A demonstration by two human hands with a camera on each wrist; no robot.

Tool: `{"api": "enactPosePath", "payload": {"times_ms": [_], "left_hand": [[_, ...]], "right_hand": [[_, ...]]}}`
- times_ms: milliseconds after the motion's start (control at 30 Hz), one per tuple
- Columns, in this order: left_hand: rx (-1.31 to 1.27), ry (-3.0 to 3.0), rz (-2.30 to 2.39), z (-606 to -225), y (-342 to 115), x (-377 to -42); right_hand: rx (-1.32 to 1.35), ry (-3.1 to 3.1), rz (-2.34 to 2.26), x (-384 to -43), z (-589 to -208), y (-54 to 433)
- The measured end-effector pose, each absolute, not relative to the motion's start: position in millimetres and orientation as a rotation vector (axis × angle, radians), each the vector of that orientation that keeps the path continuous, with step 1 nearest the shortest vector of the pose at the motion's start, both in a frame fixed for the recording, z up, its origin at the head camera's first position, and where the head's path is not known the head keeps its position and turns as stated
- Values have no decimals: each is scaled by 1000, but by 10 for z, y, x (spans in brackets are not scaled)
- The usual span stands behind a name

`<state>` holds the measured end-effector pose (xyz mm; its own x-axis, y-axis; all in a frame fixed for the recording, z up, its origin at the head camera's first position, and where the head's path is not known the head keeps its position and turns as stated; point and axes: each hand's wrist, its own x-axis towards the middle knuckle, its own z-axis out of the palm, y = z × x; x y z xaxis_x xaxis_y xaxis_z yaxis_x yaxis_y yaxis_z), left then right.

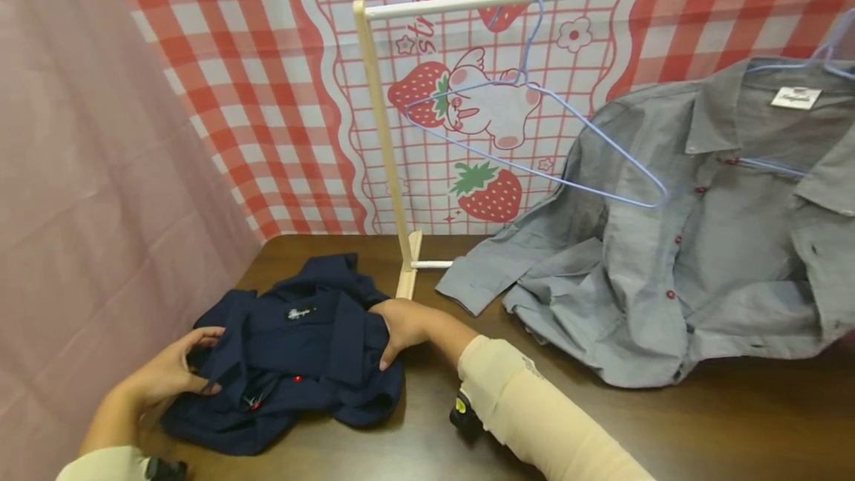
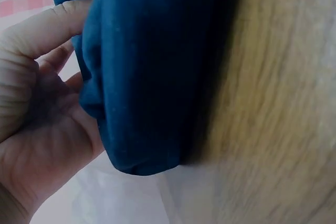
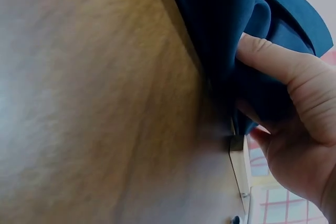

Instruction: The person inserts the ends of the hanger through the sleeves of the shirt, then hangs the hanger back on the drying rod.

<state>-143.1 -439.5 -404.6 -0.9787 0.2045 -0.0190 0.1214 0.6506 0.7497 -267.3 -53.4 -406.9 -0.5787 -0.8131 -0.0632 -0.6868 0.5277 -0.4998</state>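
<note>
A crumpled navy blue shirt [image 1: 287,344] lies on the brown table, its collar and a white-lettered label facing up, with red buttons lower down. My left hand [image 1: 167,371] grips the cloth at its left side. On the opposite side my right hand [image 1: 406,326] holds the fabric, thumb in front. In the left wrist view, the thumb and fingers of the left hand [image 2: 47,82] pinch a fold of the navy shirt [image 2: 147,77]. The right wrist view has the right hand [image 3: 304,108] with its thumb pressed on the navy shirt [image 3: 220,19]; some fingertips are hidden behind cloth.
A white and wooden clothes rack [image 1: 382,139] stands behind, carrying an empty blue hanger [image 1: 594,128]. A grey shirt [image 1: 641,243] hangs on another hanger at the right, its lower part spread over the table [image 1: 427,429]. A pink curtain [image 1: 113,169] borders the left.
</note>
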Motion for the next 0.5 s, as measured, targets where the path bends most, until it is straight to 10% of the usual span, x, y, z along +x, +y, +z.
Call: {"api": "enactPosePath", "payload": {"times_ms": [500], "left_hand": [[302,2598,1316,-4063,-4202,-1454]], "right_hand": [[-1283,2557,-809,-2558,-4206,-391]]}}
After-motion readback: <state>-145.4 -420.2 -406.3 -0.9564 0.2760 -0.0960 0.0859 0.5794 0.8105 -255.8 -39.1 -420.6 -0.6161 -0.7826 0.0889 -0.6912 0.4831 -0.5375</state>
